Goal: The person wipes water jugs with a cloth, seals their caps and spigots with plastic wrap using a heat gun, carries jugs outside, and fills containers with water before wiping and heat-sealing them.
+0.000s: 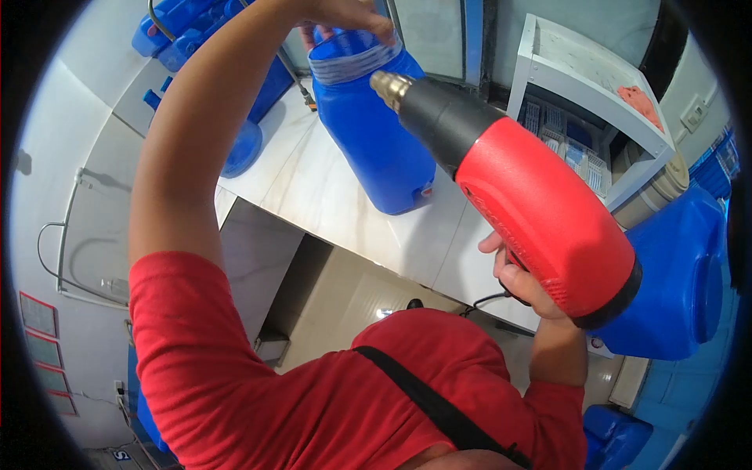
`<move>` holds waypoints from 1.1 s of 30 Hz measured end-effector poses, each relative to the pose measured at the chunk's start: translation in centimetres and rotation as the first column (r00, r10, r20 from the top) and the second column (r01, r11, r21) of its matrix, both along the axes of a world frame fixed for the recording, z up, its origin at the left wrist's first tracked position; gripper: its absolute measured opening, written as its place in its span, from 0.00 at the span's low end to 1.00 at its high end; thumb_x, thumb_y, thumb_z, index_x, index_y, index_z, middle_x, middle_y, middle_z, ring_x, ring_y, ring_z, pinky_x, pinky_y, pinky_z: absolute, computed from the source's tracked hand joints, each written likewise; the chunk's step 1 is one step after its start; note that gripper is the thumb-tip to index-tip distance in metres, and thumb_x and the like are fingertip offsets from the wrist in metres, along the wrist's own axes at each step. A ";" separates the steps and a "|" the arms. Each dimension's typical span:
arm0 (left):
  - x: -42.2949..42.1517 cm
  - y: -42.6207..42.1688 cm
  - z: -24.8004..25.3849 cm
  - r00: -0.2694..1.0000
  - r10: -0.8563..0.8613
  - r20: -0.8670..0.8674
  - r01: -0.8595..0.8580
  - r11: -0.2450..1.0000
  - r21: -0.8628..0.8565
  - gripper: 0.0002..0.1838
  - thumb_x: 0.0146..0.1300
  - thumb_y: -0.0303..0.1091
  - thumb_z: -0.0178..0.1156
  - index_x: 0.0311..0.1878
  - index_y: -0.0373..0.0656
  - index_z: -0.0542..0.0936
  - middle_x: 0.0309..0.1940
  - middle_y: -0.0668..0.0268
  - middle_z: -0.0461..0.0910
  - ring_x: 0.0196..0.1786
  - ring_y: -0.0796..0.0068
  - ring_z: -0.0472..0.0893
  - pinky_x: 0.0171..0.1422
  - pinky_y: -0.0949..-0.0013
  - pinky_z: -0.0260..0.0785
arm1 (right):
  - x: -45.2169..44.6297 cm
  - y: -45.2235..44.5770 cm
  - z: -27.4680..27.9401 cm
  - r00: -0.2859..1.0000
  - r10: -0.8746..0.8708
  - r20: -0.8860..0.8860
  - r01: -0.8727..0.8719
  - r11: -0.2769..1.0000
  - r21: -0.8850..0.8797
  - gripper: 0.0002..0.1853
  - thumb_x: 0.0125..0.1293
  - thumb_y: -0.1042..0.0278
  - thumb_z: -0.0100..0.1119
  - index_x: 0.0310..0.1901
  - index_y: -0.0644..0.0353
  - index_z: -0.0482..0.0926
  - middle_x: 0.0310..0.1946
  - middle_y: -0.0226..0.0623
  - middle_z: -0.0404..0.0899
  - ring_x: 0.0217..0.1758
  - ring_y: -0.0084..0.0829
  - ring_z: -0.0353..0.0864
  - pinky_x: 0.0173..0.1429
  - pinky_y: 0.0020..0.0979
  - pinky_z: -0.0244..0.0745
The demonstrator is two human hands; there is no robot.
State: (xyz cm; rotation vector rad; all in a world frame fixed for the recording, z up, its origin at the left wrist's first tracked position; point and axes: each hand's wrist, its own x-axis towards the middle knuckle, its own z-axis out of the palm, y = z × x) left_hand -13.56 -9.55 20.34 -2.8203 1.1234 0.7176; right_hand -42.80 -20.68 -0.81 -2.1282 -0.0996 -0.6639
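My right hand (523, 283) is wrapped around the handle of a red and black heat gun (548, 211). Its metal nozzle points up and left, close to the neck of a blue plastic water container (376, 145). Around that neck runs a clear, wrinkled plastic band (356, 63). At the top of the frame my left hand (352, 14) grips the container's mouth, thumb on one side and fingers on the other; part of this hand is cut off by the frame edge. The container stands on a white marbled counter (301, 184), with a small spout fitting low on its side.
More blue containers stand at the upper left (244, 149) and the right (666, 274). A white shelf unit (540, 63) holds small baskets, with a pink cloth (641, 103) on top. A black cord (487, 299) hangs below the heat gun. A metal hose (294, 70) reaches the counter.
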 end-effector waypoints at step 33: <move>7.2 2.1 0.9 0.955 0.293 -0.039 -0.268 0.915 0.300 0.49 0.67 0.75 0.46 0.75 0.41 0.64 0.73 0.47 0.65 0.69 0.47 0.72 0.63 0.49 0.75 | -0.1 0.9 -1.2 0.987 0.151 0.061 -0.160 0.818 0.553 0.14 0.55 0.79 0.62 0.45 0.69 0.82 0.32 0.34 0.83 0.32 0.20 0.78 0.38 0.27 0.75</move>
